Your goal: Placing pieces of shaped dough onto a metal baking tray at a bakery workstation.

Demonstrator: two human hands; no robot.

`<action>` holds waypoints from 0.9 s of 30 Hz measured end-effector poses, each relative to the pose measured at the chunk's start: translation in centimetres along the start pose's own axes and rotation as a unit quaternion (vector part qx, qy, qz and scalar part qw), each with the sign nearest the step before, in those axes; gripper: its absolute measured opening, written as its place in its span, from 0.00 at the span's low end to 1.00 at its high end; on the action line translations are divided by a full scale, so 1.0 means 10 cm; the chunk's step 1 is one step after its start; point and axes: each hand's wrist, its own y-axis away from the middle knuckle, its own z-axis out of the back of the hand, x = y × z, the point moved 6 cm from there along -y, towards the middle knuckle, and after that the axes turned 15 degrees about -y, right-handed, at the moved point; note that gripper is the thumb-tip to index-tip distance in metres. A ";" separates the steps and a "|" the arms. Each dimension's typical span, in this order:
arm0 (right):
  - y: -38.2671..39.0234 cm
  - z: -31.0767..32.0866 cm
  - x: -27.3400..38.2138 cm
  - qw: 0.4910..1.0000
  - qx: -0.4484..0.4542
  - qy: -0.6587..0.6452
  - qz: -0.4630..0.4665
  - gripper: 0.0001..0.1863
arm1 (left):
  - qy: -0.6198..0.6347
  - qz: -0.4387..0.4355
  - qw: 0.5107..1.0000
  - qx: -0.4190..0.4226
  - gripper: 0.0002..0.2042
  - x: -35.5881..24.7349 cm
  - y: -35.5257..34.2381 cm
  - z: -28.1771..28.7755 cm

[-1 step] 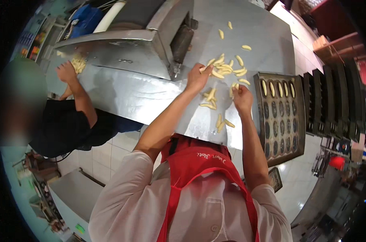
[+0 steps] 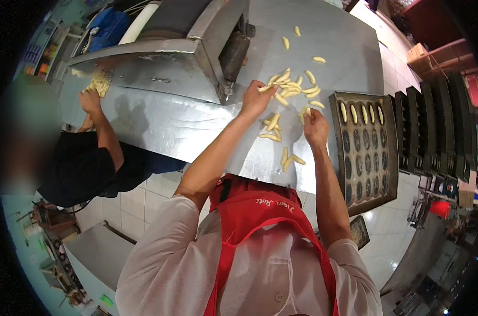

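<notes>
Several pale, spindle-shaped dough pieces (image 2: 291, 87) lie in a loose heap on the steel table (image 2: 349, 58). At the heap's left edge my left hand (image 2: 255, 99) is closed on a dough piece (image 2: 264, 89) that pokes out past the fingertips. My right hand (image 2: 316, 128), near the table's right side, pinches dough at its fingertips; how many pieces it holds is partly hidden. Between my hands rests a smaller cluster of dough pieces (image 2: 272, 123). On the right, a dark moulded tray (image 2: 389, 158) has oval hollows, with several dough pieces (image 2: 365, 114) filling its far row.
A steel machine with a roller (image 2: 235, 55) stands at the table's back left. Left of me, a co-worker's hand (image 2: 90, 99) touches a pile of pale dough (image 2: 100, 84). Dark stacked trays (image 2: 428, 126) stand beyond the moulded tray. Three dough pieces (image 2: 288, 159) lie near the front edge.
The co-worker's hand has shifted slightly down and left at the dough pile. The whole view has tilted a little; my own hands keep nearly the same places and grips.
</notes>
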 end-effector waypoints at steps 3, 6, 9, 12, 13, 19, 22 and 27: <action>0.16 -0.05 -0.22 0.897 0.035 -0.394 -0.199 0.18 | 0.337 0.119 0.915 0.188 0.17 -0.12 0.12 -0.23; 0.14 0.22 -0.07 0.991 -0.039 -0.099 -0.080 0.18 | -0.027 -0.133 0.991 0.015 0.15 -0.42 -0.01 -0.06; 0.23 0.25 -0.04 0.988 -0.045 -0.113 -0.094 0.17 | 0.305 -0.026 0.941 0.146 0.18 -0.43 0.03 -0.23; 0.50 0.45 0.06 0.999 -0.027 -0.011 0.017 0.15 | 0.159 -0.078 0.983 0.044 0.15 -0.34 -0.03 -0.24; 0.58 0.49 0.08 0.992 -0.020 0.051 0.116 0.15 | 0.201 -0.009 0.978 0.055 0.14 -0.31 0.02 -0.23; 1.11 0.46 -0.18 0.974 0.084 0.184 0.105 0.38 | 0.466 0.069 0.850 0.238 0.11 -0.24 0.37 -0.31; 0.75 0.18 -0.21 0.948 0.089 0.251 0.174 0.45 | -0.145 -0.149 0.976 0.061 0.21 -0.24 0.32 -0.29; -0.37 0.08 -0.07 0.957 0.033 0.205 0.201 0.45 | -0.217 -0.222 0.945 -0.104 0.18 -0.26 0.10 -0.23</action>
